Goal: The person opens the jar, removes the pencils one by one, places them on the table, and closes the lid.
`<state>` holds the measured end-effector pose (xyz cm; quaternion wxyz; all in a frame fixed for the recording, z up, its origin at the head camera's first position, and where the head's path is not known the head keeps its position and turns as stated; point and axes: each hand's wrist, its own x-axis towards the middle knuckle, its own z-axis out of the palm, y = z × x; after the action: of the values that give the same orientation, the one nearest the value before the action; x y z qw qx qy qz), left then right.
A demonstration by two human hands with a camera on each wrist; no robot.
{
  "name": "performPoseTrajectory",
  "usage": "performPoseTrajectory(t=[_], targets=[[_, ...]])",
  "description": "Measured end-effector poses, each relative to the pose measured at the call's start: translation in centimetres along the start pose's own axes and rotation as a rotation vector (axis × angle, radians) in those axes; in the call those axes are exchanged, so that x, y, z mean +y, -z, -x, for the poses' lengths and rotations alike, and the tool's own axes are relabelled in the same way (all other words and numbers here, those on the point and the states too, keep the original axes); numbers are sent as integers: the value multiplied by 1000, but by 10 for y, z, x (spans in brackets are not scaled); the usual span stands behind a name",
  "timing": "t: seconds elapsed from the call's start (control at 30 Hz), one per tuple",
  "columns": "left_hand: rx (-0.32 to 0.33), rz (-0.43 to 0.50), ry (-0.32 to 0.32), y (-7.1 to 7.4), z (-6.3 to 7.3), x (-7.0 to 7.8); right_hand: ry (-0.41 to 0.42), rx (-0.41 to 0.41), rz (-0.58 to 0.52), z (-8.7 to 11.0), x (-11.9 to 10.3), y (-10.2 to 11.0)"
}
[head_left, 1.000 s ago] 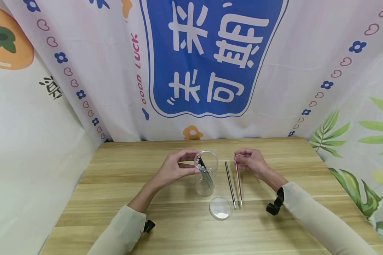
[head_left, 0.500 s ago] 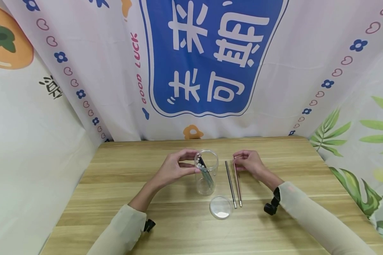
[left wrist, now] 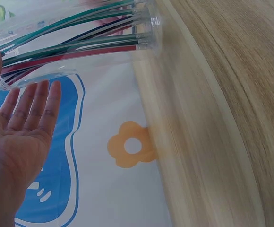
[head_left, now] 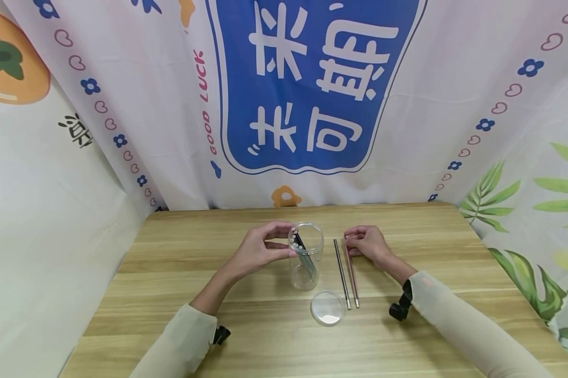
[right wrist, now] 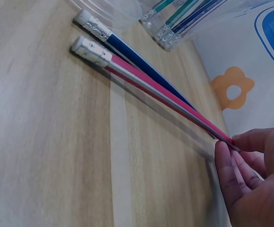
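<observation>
Left hand [head_left: 260,247], one: on my feed its fingers are fairly straight and parted from the thumb, which together hold the jar by its left side, near the rim; where the fingertips meet the far wall I cannot make out.

Clear jar [head_left: 294,270], one: upright on the table [head_left: 170,273], mouth uncovered; cut off in both wrist views.

Bundle of pencils [head_left: 305,256]: inside the jar, leaning, eraser ends down, green, dark and red barrels; they overlap, so I cannot give a count.

Right hand [head_left: 366,244], one: thumb and forefinger closed in a pinch on the far end of the red pencil, other fingers bent behind.

Red pencil [head_left: 352,278], one: right of the jar, eraser end near; its far tip is hidden from me by the fingers.

Dark pencil [head_left: 342,273], one: on the table, between jar and red pencil, eraser end near; partly covered in the right wrist view.

Round clear lid [head_left: 327,308], one: flat, near side of the jar, left of the erasers; glare whitens part of it.
</observation>
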<state>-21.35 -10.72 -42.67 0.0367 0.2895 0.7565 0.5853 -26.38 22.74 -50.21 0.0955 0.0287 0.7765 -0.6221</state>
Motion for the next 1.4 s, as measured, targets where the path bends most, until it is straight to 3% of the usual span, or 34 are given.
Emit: performPoseTrajectory(t=[0.9, 1.4], targets=[[4, -10, 2, 0, 0, 0, 43, 1, 146, -7, 0, -14], [1, -3, -5, 1, 1, 0, 131, 4, 287, -4, 1, -18]])
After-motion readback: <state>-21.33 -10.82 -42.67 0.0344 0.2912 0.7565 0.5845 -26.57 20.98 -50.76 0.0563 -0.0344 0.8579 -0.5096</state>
